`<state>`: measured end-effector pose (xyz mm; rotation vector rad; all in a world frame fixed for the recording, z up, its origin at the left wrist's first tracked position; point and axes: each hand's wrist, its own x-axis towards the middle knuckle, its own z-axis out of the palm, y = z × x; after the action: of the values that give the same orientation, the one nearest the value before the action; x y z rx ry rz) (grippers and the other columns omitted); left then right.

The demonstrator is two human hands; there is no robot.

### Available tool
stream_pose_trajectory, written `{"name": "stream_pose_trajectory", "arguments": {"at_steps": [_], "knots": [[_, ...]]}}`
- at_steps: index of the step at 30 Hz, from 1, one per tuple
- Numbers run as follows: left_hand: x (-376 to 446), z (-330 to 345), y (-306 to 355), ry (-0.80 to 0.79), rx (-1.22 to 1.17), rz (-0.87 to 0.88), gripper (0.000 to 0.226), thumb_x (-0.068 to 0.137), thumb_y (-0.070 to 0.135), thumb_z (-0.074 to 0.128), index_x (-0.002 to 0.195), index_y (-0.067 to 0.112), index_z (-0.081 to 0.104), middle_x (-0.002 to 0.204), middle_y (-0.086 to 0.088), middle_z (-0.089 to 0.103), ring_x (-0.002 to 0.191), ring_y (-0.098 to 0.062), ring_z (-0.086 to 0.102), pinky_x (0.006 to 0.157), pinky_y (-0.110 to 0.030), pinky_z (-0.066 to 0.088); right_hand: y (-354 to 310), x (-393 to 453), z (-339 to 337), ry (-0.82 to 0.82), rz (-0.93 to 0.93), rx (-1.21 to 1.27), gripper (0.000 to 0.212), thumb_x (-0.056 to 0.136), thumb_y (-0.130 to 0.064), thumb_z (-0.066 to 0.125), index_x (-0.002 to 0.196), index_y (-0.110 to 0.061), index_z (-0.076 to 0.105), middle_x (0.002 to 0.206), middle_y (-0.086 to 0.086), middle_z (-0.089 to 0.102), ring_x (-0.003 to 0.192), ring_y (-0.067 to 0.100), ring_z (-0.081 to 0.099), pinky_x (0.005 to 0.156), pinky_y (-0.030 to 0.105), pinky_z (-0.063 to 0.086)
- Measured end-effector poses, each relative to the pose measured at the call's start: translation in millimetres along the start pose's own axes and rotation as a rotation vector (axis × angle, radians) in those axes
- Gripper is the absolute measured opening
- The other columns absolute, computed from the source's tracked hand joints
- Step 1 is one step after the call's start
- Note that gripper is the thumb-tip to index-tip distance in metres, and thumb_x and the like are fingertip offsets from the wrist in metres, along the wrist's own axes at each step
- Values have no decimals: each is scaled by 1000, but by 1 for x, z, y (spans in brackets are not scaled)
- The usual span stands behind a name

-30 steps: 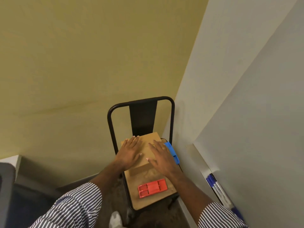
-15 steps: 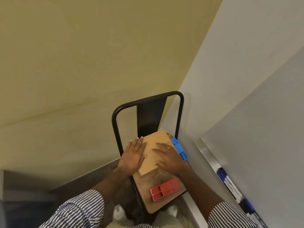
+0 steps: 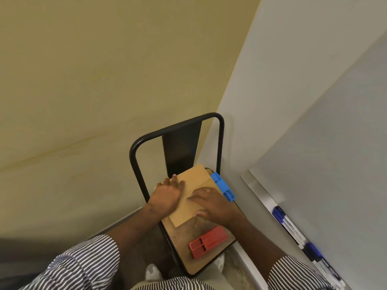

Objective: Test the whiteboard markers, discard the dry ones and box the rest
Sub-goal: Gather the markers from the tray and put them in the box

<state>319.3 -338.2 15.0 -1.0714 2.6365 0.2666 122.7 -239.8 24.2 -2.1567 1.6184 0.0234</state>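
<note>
A flat brown cardboard box lies on the seat of a black metal chair. My left hand rests on the box's left edge with fingers straight. Flat on the box's right part lies my right hand, fingers spread. Several whiteboard markers with blue caps lie in the tray along the whiteboard's lower edge at the right. A red tray sits on the near part of the seat. A blue tray leans at the seat's right edge beside the box.
The whiteboard fills the right side, with its metal ledge close to the chair. A yellow wall stands behind the chair. The chair back rises just beyond the box. My shoes show on the floor below.
The view has shifted, so the chair and markers sit further right and nearer. Both hands stay flat on the box; the left has slid toward its left edge.
</note>
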Motion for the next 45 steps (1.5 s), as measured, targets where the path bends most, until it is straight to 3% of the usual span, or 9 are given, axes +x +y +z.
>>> {"name": "stream_pose_trajectory", "arguments": {"at_steps": [9,14,16,18,23,31,36,40,45], "knots": [[0,-16,-3,-17,81,121,54,101,35,44,147,15,25,157,-31,23,128,-48,48,94,-53,53,-2,-1,1,0,5,-58,55,101,-40,58,151,-24,43,155,3,42,143,24,36,119,38,24],[-4,-41,-24,112,-25,155,41,104,28,41,143,20,29,128,-13,61,95,-28,67,81,-39,56,0,3,3,21,-17,-56,65,97,-41,63,155,-27,36,162,2,32,149,23,27,124,46,21],[-1,-51,-36,156,-44,127,47,103,21,45,148,22,28,143,-10,53,98,-25,68,83,-37,56,-3,8,-2,19,-33,-86,74,96,-39,65,159,-28,27,168,2,19,155,23,12,127,42,2],[3,-57,-47,183,-46,120,65,99,13,54,154,25,23,166,-4,23,106,-24,66,81,-35,57,-6,15,-8,-10,-57,-169,84,93,-37,68,161,-27,19,169,2,14,156,23,5,123,43,-6],[8,-70,-60,199,224,212,60,96,13,59,151,19,36,170,-7,3,108,-24,61,80,-35,56,-12,27,-20,-67,-106,-336,94,84,-38,77,159,-26,22,155,8,41,142,28,35,125,53,12],[3,-64,-60,236,288,241,45,101,29,52,144,16,46,167,-16,15,112,-29,59,93,-40,52,-24,-43,-5,220,-231,-313,62,74,-22,80,130,-31,57,121,-7,63,113,16,59,97,35,53],[-4,-52,-52,320,302,206,49,104,45,39,143,16,49,167,-19,12,136,-40,43,120,-55,27,-15,-96,45,144,-212,-219,77,57,-8,80,128,-30,59,133,-5,61,124,15,54,104,36,51],[-21,-34,-43,351,263,321,52,98,37,58,145,15,51,167,-20,11,154,-42,11,122,-63,14,-8,-93,53,227,-140,-95,69,68,-8,76,131,-28,57,135,-5,62,126,14,54,104,34,51],[-40,-25,-18,273,292,566,61,94,24,64,150,14,42,154,-11,46,149,-33,34,122,-62,14,-17,-50,13,460,204,122,43,92,-26,40,131,-26,59,128,-2,64,122,15,52,100,38,48]]}}
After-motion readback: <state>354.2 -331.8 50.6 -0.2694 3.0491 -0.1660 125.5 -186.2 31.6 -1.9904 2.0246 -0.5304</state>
